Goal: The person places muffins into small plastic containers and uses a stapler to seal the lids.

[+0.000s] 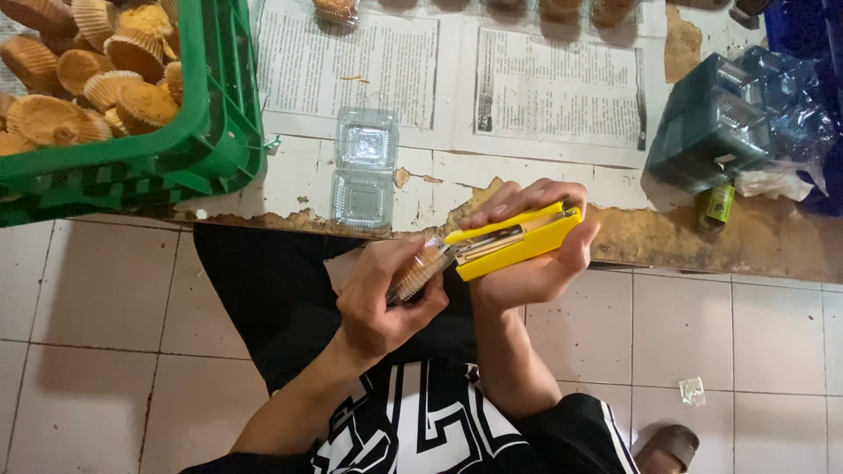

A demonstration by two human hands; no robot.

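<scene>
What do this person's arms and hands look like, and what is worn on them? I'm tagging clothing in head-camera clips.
Both forearms are bare, with no gloves, rings, watch or bracelets visible on the left hand or the right hand. The only clothing in view is a black short-sleeved shirt with bold white lettering and white stripes at the right sleeve's edge.

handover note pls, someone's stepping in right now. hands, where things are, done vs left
Left hand: holds a packed cupcake box, shut, over the lap.
Right hand: grips the yellow stapler, its nose on the box's edge.
Table: one empty clear box lies open ahead; green crate of cupcakes far left; stack of empty boxes far right.
Done: a few packed boxes along the far edge.
Left: staple looks not yet finished; crate remains well filled.
</scene>
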